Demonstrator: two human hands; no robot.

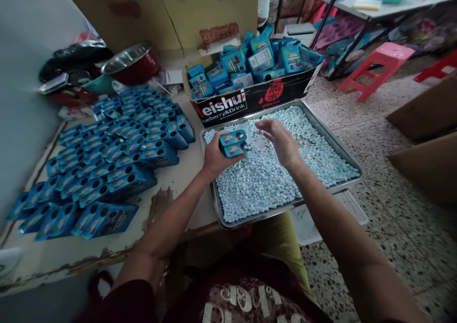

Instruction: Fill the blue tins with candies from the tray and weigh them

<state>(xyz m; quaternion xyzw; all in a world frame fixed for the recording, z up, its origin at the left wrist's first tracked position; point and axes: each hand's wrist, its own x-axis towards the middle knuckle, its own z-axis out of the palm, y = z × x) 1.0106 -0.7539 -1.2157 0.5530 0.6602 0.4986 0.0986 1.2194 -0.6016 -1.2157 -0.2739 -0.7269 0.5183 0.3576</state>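
Two small blue boxes [233,144] sit side by side above the near-left part of a metal tray [360,174], pale pellets showing at their openings. We judge them light and fairly stiff, probably thin card with a smooth, slightly slippery face that could dent under a hard squeeze. The outer long sides, clear of the openings, look to us the best place to take hold. Of the hands, the left hand [214,160] grips the pair together from the side; the right hand [280,142] hovers over the tray with fingers parted and loosely bent, though we cannot tell whether any pellet lies within them. Beneath, pale blue and white pellets [257,185] spread across the tray; we expect them to be hard and quick to roll. Leftward, rows of similar boxes [117,142] crowd the worn surface [189,182]. Behind the tray, a black carton [255,101] holds more blue packets [233,62].
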